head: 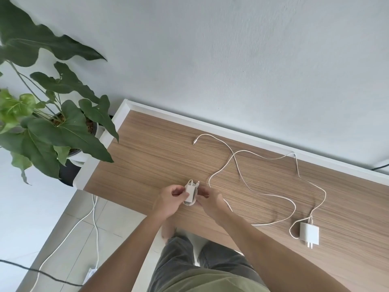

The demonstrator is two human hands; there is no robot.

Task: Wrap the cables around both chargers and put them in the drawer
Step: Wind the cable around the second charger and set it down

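Near the front edge of the wooden desk (pixel 147 148): first charger (pixel 191 193) held just above the surface, cable (pixel 190 182) already coiled round it, plug tip poking up beside the top loop. Left hand (pixel 168 202) pinching the left side of the charger between thumb and fingertips; right hand (pixel 207 200) closed on the right side, fingertips pressing the last turn of the coil. Exact finger contact on the far side hidden. Looks like the end of the first wrap, tip not yet tucked. Risk one: loose tip springing free on release, coil unwinding, since nothing visible locks it. Risk two: bundle held close to the desk edge, so a slip would send it to the tiled floor (pixel 69 228). Second charger (pixel 309 231) lying flat well to the right, prongs toward the near edge, its long cable (pixel 252 165) sprawled in crossing loops over the desk, one stretch passing under the right forearm, far tip (pixel 194 142) near the back rail. Risk three: forearm or sleeve dragging that stretch, pulling the second charger toward the edge. Risk four: crossed loops knotting if wound without being straightened. Drawer not in view; placement not yet possible to judge. Potted plant (pixel 52 114) at the left corner, leaves overhanging, apart from the work.
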